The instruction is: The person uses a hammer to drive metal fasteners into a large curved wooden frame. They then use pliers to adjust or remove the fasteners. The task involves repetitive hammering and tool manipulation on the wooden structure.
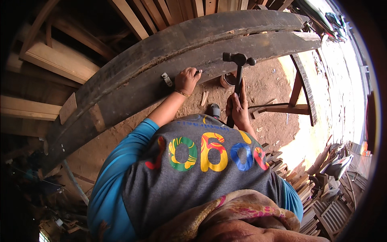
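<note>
1. wooden boards (64, 62) line the upper left, behind a dark curved tabletop (137, 91) that sweeps across the upper half of the frame.
2. left hand (186, 82), above center: grip closed around a small dark piece (198, 72), its kind hard to tell; a metal fitting (166, 79) lies just beside the hand on the tabletop.
3. right hand (238, 108), right of center: grip wrapped around the handle of a hammer (240, 59), its head uppermost.

Two hands (186, 82), one hammer (239, 72), one dark object (197, 73), one bench (141, 92) of two planks (181, 36), one metal fitting (166, 79) on the bench
</note>
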The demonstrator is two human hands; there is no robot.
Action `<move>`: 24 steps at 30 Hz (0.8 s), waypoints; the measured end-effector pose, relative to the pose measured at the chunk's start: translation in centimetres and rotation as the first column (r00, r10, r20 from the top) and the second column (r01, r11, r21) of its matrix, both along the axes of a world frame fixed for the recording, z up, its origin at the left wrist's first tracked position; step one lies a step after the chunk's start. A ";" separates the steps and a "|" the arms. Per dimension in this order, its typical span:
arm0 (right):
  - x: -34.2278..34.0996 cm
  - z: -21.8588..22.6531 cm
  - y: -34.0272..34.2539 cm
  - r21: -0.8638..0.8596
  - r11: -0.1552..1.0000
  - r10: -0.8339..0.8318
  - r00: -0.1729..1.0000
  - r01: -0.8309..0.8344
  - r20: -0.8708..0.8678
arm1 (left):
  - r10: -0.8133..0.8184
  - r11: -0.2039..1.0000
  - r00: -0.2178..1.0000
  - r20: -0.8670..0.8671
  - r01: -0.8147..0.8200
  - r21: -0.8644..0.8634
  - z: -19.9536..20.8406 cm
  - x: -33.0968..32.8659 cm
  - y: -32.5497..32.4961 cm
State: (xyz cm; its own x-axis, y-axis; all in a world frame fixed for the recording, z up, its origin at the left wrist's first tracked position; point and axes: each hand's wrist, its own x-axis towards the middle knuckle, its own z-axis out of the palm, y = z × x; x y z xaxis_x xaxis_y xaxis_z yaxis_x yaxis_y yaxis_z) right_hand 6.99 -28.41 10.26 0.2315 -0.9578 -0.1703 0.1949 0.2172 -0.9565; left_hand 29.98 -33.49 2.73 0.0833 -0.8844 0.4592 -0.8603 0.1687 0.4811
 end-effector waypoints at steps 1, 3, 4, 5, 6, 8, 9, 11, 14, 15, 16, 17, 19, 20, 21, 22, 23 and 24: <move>0.0 -0.3 0.1 0.046 0.994 0.102 0.994 -0.100 -0.032 | -0.007 1.000 1.000 -0.005 0.007 -0.020 -0.2 0.1 -0.2; -0.5 -1.5 0.5 0.180 0.943 0.297 0.951 -0.279 -0.082 | -0.039 0.998 0.999 0.010 0.039 -0.039 -0.7 0.2 -0.4; -0.8 -2.6 0.5 0.111 0.964 0.254 0.959 -0.240 -0.124 | -0.045 0.997 0.999 0.018 0.046 -0.059 -0.6 0.3 -0.7; -1.1 -3.6 0.5 0.040 0.978 0.207 0.965 -0.203 -0.163 | -0.044 0.998 0.999 0.018 0.045 -0.039 -0.6 0.4 -1.0; -1.1 -2.8 0.7 0.069 0.985 0.166 0.981 -0.159 -0.098 | -0.031 0.999 0.999 0.014 0.031 -0.013 -0.7 0.3 -0.7; -1.3 -1.1 0.4 0.112 0.992 0.063 0.998 -0.066 0.025 | -0.016 1.000 1.000 0.005 0.016 0.008 -0.8 0.1 -0.4; -1.0 -1.0 0.6 0.111 0.994 0.010 1.000 -0.012 0.023 | -0.016 1.000 1.000 0.000 0.016 0.002 -0.8 0.0 -0.4; -0.2 -0.9 0.4 0.099 0.992 0.087 0.994 -0.080 -0.066 | -0.010 1.000 1.000 0.009 0.010 -0.012 -0.7 0.3 -0.5; -0.1 -1.2 0.9 0.189 0.940 0.310 0.944 -0.285 -0.114 | -0.023 1.000 0.999 0.026 0.024 -0.019 -1.0 0.2 -0.6; -0.1 -1.6 0.8 0.148 0.960 0.250 0.964 -0.236 -0.087 | -0.014 1.000 1.000 0.024 0.014 -0.017 -0.9 0.2 -0.6; -0.2 -1.8 0.7 0.102 0.978 0.187 0.981 -0.181 -0.058 | -0.005 1.000 1.000 0.023 0.005 -0.016 -0.8 0.2 -0.6; -0.5 -1.9 0.5 0.090 0.990 0.112 0.994 -0.111 -0.003 | -0.006 1.000 1.000 0.012 0.006 -0.018 -0.6 0.1 -0.8; -0.5 -0.7 0.9 0.143 0.989 -0.045 0.992 0.027 0.121 | -0.021 1.000 1.000 -0.006 0.021 -0.003 0.1 -0.1 -0.6; -0.2 -0.7 1.2 0.122 0.991 -0.075 0.993 0.064 0.087 | -0.015 1.000 1.000 -0.009 0.015 -0.007 -0.1 0.2 -0.3; 0.1 -1.1 1.2 0.088 0.996 0.016 1.000 -0.016 -0.006 | -0.013 1.000 1.000 -0.013 0.013 -0.020 -0.4 0.1 -0.3; 0.1 -1.2 1.3 0.148 0.979 0.155 0.985 -0.143 -0.075 | -0.012 0.999 1.000 -0.017 0.012 -0.034 -0.7 0.0 -0.3; 0.2 -1.3 1.3 0.198 0.941 0.303 0.943 -0.273 -0.139 | -0.011 0.999 1.000 -0.009 0.010 -0.040 -1.0 0.1 -0.4; 0.1 -1.7 1.1 0.216 0.937 0.299 0.950 -0.274 -0.089 | -0.006 0.999 1.000 -0.004 0.006 -0.048 -1.1 0.4 -0.6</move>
State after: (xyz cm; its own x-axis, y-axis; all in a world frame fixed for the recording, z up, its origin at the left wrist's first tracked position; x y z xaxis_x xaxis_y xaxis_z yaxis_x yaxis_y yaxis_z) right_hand 7.04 -27.28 8.59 0.4572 -0.7976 -0.3934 -0.0161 0.4349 -0.9004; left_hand 30.40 -34.13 1.65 0.0806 -0.8620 0.5005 -0.8570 0.1965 0.4763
